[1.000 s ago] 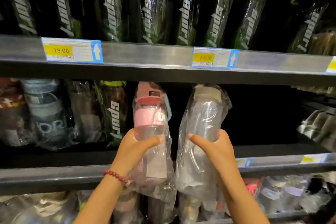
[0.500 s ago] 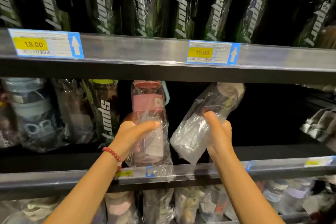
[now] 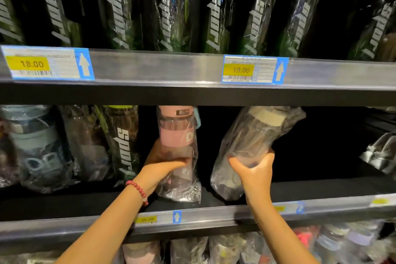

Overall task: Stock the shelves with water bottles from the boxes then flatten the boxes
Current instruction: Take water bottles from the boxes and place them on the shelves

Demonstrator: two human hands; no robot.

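Head view: L hand (image 3: 162, 169) has fingers clamped round the pink bottle (image 3: 179, 135), which is clear w/ pink band, in a plastic bag and upright on the middle shelf (image 3: 321, 186). At 3 o'clock from it, R hand (image 3: 255, 171) grips the clear bottle (image 3: 252, 135), bagged, beige cap, top tilted toward 1 o'clock, base on the shelf. At 12 o'clock, price tags (image 3: 255, 70) read "18.00" and "19.00"; dark bottles (image 3: 216, 17) above say "sport".

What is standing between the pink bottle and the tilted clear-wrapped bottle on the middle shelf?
Nothing. In the head view only dark bare shelf separates the pink bottle from the tilted bottle.
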